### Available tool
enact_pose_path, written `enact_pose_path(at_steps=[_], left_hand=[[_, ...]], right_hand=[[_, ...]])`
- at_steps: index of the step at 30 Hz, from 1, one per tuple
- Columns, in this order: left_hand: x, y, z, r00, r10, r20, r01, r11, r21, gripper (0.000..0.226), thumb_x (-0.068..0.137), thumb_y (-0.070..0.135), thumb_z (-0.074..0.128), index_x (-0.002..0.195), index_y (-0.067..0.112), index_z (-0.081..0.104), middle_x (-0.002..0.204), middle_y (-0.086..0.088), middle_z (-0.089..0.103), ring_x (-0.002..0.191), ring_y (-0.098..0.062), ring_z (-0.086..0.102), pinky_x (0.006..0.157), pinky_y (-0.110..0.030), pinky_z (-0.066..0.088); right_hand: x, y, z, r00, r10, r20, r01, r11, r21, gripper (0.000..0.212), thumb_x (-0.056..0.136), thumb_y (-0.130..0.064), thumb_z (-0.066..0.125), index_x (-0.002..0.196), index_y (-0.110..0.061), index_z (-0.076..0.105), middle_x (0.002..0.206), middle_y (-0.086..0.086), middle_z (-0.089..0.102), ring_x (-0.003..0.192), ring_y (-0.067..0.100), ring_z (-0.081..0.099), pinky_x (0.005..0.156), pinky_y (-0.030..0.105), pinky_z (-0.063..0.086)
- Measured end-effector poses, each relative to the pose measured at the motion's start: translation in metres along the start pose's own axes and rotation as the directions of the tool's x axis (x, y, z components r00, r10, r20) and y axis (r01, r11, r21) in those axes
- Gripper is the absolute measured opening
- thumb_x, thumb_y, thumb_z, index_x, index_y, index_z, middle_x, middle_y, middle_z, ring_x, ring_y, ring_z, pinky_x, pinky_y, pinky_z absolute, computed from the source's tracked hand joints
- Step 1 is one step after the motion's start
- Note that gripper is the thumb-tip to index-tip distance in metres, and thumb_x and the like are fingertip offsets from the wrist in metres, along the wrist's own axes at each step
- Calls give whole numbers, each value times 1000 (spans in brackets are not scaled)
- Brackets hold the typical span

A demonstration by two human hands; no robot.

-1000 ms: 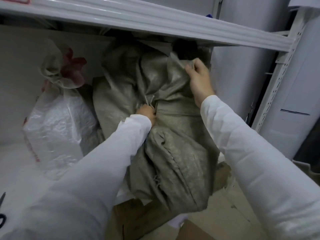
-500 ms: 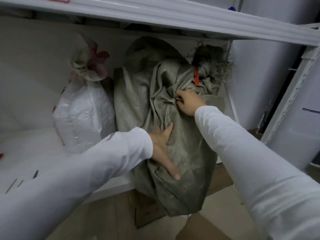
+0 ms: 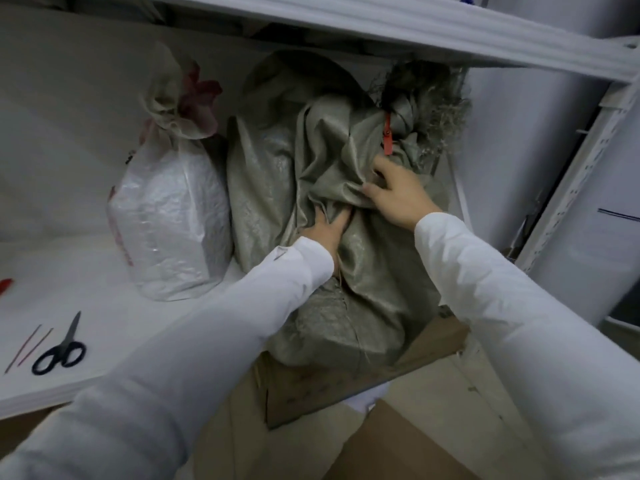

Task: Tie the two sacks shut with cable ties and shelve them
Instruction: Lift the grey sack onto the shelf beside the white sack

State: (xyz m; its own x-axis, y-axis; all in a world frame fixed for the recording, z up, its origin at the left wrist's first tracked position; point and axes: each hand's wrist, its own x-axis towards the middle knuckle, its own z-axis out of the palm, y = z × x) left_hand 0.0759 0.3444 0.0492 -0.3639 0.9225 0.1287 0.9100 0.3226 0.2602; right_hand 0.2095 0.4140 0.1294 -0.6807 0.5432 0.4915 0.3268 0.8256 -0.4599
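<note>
A grey-green woven sack (image 3: 277, 181) stands on the white shelf board (image 3: 90, 285), its lower end hanging over the front edge. A red cable tie (image 3: 388, 133) closes its frayed neck at the upper right. To its left stands a white plastic sack (image 3: 169, 223) with its neck bunched shut at the top. My left hand (image 3: 325, 233) presses into the middle of the grey sack, fingertips hidden under a fold. Just below the red tie, my right hand (image 3: 394, 195) grips a fold of the same sack between thumb and fingers.
Black scissors (image 3: 59, 348) and two thin loose cable ties (image 3: 27, 344) lie on the shelf board at the front left. The upper shelf (image 3: 381, 26) hangs low over the sacks. A perforated upright (image 3: 571, 178) stands at right. Cardboard boxes (image 3: 346, 379) sit on the floor below.
My left hand went from lying flat on the sack's front to pushing up under a fold. The right hand dropped from the sack's top to below the tied neck.
</note>
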Motion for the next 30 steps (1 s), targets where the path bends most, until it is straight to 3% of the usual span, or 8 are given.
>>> enact_pose_path(at_steps=[3, 6, 11, 16, 20, 22, 26, 30], left_hand=[[3, 1, -4, 999, 3, -54, 1, 997, 72, 91, 75, 39, 67, 141, 44, 5, 156, -13, 8, 121, -47, 47, 96, -46, 46], [6, 7, -13, 997, -33, -65, 42, 988, 152, 89, 76, 43, 68, 142, 40, 8, 157, -8, 11, 122, -42, 48, 94, -45, 45], [-12, 11, -8, 994, -98, -43, 104, 978, 179, 113, 61, 63, 71, 146, 39, 0, 156, -13, 11, 132, -44, 36, 102, -49, 40], [-32, -7, 12, 913, -300, 277, 348, 927, -141, 162, 19, 90, 66, 149, 32, -11, 160, -7, 6, 145, -30, 17, 118, -46, 21], [-37, 2, 20, 868, -272, 415, 302, 953, -9, 160, 35, 75, 79, 146, 25, -25, 160, -9, 4, 145, -33, 16, 117, -48, 22], [-35, 8, 22, 876, -264, 403, 282, 959, 16, 160, 37, 73, 81, 146, 27, -26, 159, -9, 5, 145, -34, 17, 117, -48, 22], [-33, 26, 29, 853, -286, 437, 290, 955, 58, 161, 35, 75, 79, 144, 28, -30, 160, -10, -1, 145, -36, 13, 118, -50, 19], [-47, 27, 45, 846, -279, 455, 233, 960, 156, 156, 39, 85, 67, 146, 22, -26, 159, -8, -12, 147, -34, -3, 120, -48, 5]], right_hand=[[-26, -2, 9, 987, 98, 128, -69, 975, -211, 78, 58, -65, 70, 114, -17, 45, 115, 5, 56, 108, 27, 53, 101, 52, 40], [-44, -1, 22, 946, 173, 273, 39, 777, -628, 147, 40, -83, 70, 150, -6, 11, 155, 11, 22, 145, 29, 19, 114, 67, 2], [-42, 11, 32, 931, 266, 249, 40, 606, -795, 173, 25, -91, 66, 151, -5, -16, 160, 10, 6, 148, 27, 6, 105, 77, -1], [-38, 30, 24, 922, 323, 214, -7, 567, -823, 169, 23, -94, 62, 153, -18, -15, 160, 10, 7, 149, 30, 5, 101, 81, -4], [-42, 52, 19, 937, 308, 168, -54, 599, -799, 158, 30, -93, 63, 154, -21, -5, 157, 11, 15, 146, 31, 13, 102, 78, -4], [-41, 61, 16, 961, 265, 83, -133, 701, -701, 131, 48, -82, 70, 152, -21, 18, 150, 8, 28, 142, 27, 23, 108, 72, 0], [-31, 65, 22, 915, 229, -332, -354, 850, -391, 34, 81, -31, 66, 114, -29, 68, 128, -5, 57, 124, 16, 48, 112, 47, 13], [-22, 64, 30, 801, 262, -539, -434, 873, -221, 27, 79, -10, 57, 91, -28, 74, 105, -7, 69, 102, 15, 58, 103, 36, 19]])
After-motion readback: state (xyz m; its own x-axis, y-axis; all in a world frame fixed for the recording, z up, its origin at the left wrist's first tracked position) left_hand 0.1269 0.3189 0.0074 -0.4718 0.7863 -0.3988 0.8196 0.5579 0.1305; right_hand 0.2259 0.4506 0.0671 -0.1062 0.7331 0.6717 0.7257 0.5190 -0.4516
